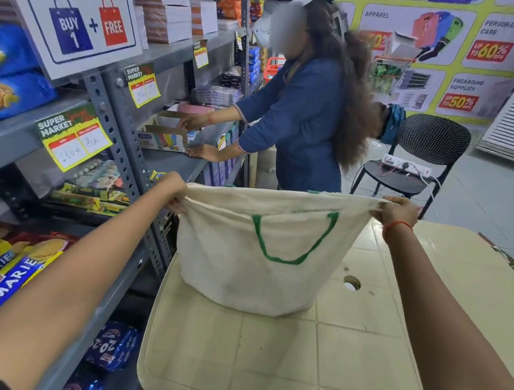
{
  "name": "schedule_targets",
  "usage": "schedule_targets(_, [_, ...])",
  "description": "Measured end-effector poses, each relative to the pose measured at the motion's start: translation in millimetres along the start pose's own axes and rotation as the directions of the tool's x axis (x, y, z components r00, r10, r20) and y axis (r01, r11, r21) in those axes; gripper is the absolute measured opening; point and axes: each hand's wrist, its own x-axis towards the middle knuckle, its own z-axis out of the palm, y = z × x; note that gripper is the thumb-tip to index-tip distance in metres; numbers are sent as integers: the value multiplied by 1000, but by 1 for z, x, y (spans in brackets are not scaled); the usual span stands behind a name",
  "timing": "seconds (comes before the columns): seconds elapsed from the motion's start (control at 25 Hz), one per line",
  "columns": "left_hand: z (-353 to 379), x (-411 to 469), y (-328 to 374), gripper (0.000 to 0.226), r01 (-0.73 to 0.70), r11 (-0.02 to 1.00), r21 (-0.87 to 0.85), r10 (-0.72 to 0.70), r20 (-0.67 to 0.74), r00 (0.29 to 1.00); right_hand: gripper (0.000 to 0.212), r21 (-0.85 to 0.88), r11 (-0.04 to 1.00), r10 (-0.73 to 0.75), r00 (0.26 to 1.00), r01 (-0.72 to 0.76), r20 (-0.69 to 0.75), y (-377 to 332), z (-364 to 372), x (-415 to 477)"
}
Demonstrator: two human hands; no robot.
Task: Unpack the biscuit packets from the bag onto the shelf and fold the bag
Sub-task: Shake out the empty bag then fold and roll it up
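Yellow-and-blue Marie biscuit packets [7, 270] lie on the grey metal shelf [112, 294] at far left. The left hand [174, 190] pinches one top corner of the cream cloth bag [243, 273] in closed fingers. The right hand [397, 212] pinches the other corner, stretching the bag upright with its bottom resting on the beige counter [361, 341].

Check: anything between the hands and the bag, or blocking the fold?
Nothing visible. Left hand and right hand already grip the cloth bag by its top corners, stretched over the table.
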Motion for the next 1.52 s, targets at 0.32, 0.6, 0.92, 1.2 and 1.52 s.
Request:
schedule_targets(0.32, [-50,-2,69,20,-80,389,-918,136,-28,990,30,308,948,-124,982,75,142,-59,18,-12])
schedule_targets(0.6, [-30,-12,74,13,-364,830,-423,269,-268,925,16,-262,887,-257,878,381,404,-47,19,-11])
schedule_targets(0.92, [23,14,-26,22,-140,766,628,259,-103,960,23,-724,640,-181,966,258,184,-8,-7,-11])
schedule_targets(1.2, [42,-5,-32,18,183,922,-340,11,498,867,18,-284,955,212,875,-90,436,3,4,-37])
schedule_targets(1.52, [51,-10,-27,29,-24,984,-179,74,281,957,14,-229,966,204,899,-121,387,13,8,-39])
